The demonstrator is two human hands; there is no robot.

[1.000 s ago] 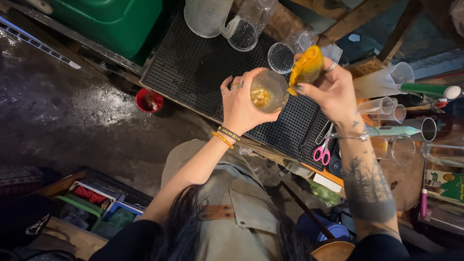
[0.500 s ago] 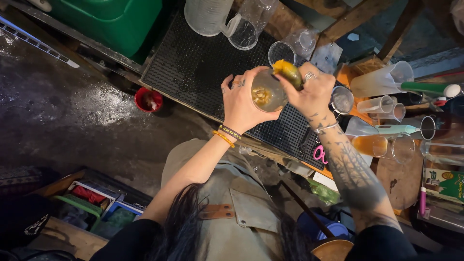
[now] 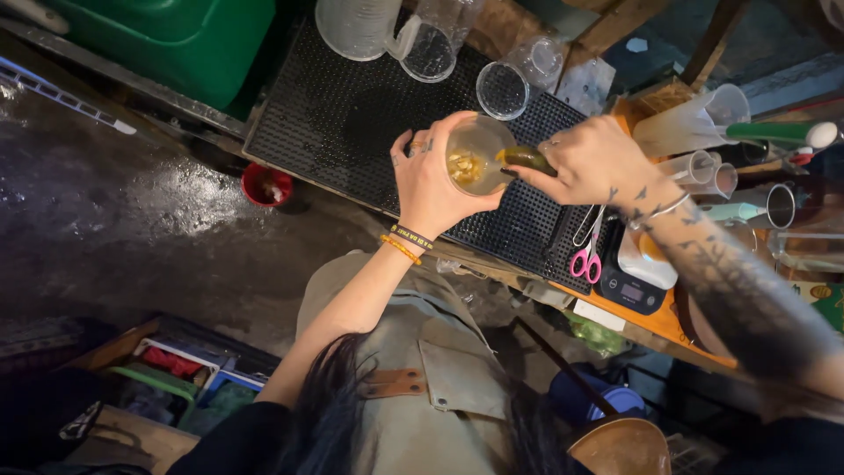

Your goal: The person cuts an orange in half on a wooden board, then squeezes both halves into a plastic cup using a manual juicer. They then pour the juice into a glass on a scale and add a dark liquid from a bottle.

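A clear glass [image 3: 479,157] with yellowish bits inside is gripped by the left hand [image 3: 432,180] above a black mat [image 3: 352,123]. A small green-yellow piece [image 3: 525,158] is pinched at its rim by the right hand [image 3: 598,163]. Empty measuring jugs [image 3: 431,40] stand beyond.

A black studded rubber mat [image 3: 352,123] covers the desk; left of it lies a wet, dark concrete floor [image 3: 114,229], glistening under dim light, with a green bin [image 3: 167,35] at the mat's upper-left corner and wooden beams [image 3: 615,22] beyond
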